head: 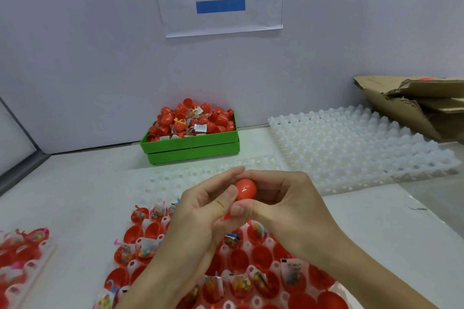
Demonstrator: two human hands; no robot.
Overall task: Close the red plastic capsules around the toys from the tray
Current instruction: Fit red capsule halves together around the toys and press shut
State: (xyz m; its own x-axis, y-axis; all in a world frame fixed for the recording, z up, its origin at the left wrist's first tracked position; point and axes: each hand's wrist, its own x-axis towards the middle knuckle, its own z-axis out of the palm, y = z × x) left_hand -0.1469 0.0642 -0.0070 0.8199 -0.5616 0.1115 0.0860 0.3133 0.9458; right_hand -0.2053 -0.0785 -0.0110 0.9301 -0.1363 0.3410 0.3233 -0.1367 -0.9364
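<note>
A red plastic capsule [246, 188] is held above the table between both hands. My left hand [200, 211] pinches its left side with thumb and fingers, and my right hand [281, 203] curls round its right side with the thumb underneath. Below them lies a white tray [164, 222] with red capsule halves [262, 256] in its cups, several holding small bagged toys [148, 248]. The tray's middle is hidden by my forearms.
A green bin [190, 144] heaped with red capsules and toy bags stands at the back wall. A white empty moulded tray [356, 143] lies at the right, with torn cardboard [416, 103] behind it. Another filled tray [22, 258] sits at the left edge.
</note>
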